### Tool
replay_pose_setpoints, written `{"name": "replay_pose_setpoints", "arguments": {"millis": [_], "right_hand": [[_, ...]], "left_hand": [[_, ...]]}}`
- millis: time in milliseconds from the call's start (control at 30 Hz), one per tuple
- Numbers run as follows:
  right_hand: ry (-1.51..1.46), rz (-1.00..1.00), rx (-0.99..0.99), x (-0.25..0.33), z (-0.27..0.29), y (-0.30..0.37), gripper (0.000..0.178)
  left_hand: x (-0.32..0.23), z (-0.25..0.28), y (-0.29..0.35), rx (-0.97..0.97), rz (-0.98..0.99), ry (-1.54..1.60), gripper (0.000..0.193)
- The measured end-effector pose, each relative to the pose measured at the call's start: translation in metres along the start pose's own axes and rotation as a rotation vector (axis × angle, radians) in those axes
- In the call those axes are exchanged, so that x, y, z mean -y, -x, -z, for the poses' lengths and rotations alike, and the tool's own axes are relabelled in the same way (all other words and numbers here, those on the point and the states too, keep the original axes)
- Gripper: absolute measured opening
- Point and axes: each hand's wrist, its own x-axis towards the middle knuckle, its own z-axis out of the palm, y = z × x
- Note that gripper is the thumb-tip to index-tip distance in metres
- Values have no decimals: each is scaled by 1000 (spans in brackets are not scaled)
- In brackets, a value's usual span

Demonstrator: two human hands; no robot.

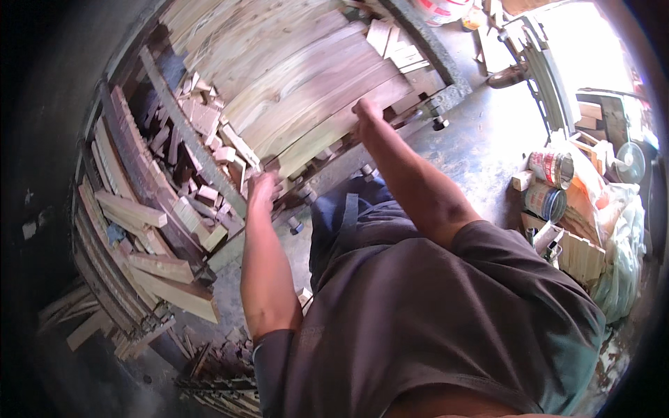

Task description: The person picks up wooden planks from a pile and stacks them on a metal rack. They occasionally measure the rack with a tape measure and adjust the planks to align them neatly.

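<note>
Left grip [263,188] sits at the near left corner of a wide, pale-brown wooden panel of planks laid side by side [306,90], fingers partly bent; can't tell if it pinches anything. Right grip [366,115] is at the near edge, fingers look curled, hold hidden. Panel lies between and beyond both grips, over a grey metal frame [174,108]. Looks stiff, probably heavy and awkward for its width, faces maybe slippery; best taken at opposite edges. Left of left grip, the frame's open bay holds heaped pale wood offcuts [202,118]. Well right of right grip: red-and-white cylindrical can [545,167], grey-and-white can with bluish rim [540,200], contents unclear; near them a translucent pale plastic bag [624,258], contents unclear. Far beyond right grip, a white-and-red round bucket [442,8], cut off by the picture edge.
</note>
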Motion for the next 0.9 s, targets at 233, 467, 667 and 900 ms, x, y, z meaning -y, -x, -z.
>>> {"name": "replay_pose_setpoints", "arguments": {"millis": [233, 467, 667, 900], "right_hand": [[-257, 123, 203, 10, 25, 45, 67], [-428, -53, 257, 15, 36, 53, 79], [-447, 253, 501, -41, 70, 70, 26], [-116, 541, 815, -123, 137, 72, 44]], "left_hand": [[-16, 5, 14, 90, -8, 186, 15], [-25, -4, 26, 74, -30, 91, 60], [-16, 2, 18, 61, -5, 3, 52], [-4, 21, 17, 101, -236, 6, 74]]}}
